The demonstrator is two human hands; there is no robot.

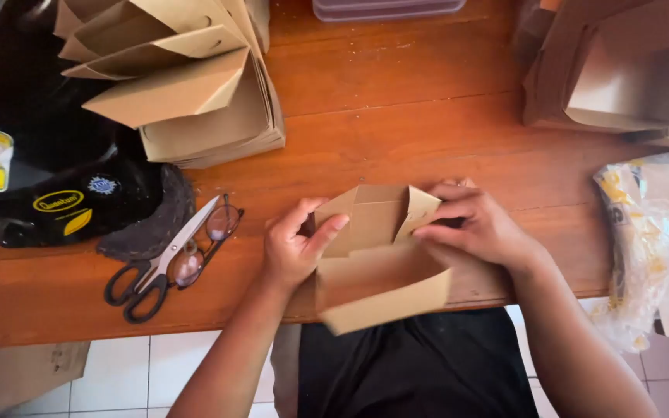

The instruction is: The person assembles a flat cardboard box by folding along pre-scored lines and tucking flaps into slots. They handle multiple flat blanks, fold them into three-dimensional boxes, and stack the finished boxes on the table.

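- Brown card box, half folded, sits at the near edge of the wooden surface, at about 6 o'clock in the view, its front wall hanging over the edge.
- Left hand grips the box's left side: thumb curled over the upper flap, fingers behind it, closed on the card.
- Right hand pinches the right flap between thumb and fingers, partly closed, pressing it inward.
- Card looks thin, light and fairly stiff; it should bend cleanly along scored lines but crease or tear if squeezed mid-panel. Best held at the flap edges and corners, as both hands do now.
- Scissors and glasses lie at 9 o'clock from the box, touching or overlapping each other.
- Stack of folded boxes stands at 11 o'clock; more boxes at 1 o'clock; a plastic bag at 3 o'clock.
- Black bag lies at 9 to 10 o'clock, at the left edge.
- Hard to make out: the box's lower front is motion-blurred, the inside tabs are hidden by the fingers, and the clear lid at 12 o'clock is cut off.
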